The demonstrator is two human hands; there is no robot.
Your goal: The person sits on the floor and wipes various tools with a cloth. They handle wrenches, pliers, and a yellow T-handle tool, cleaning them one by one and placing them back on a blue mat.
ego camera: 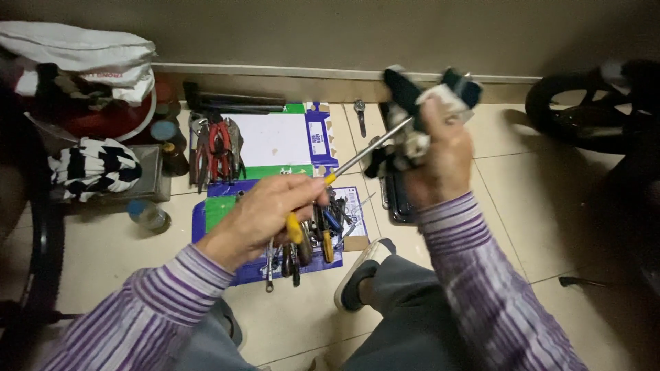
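Flattened cardboard box (pixel 275 141) is lying on the tiled floor, hand tools (pixel 309 237) heaped on its near end. Right hand (pixel 440 154) is clenching a black-and-white part (pixel 423 93) above the floor. Left hand (pixel 268 213) is gripping a yellow-handled screwdriver (pixel 344 168), tip touching that part.

A home floor repair spot: tiled floor (pixel 522 206), spread hand tools (pixel 302 240), bike wheel (pixel 584 113).

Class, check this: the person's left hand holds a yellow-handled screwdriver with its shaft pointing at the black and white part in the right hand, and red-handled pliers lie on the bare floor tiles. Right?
Not quite. The head view shows the red-handled pliers lying on the flattened cardboard box, not on bare tiles. The rest stands: left hand holds the screwdriver, aimed at the part in the right hand.
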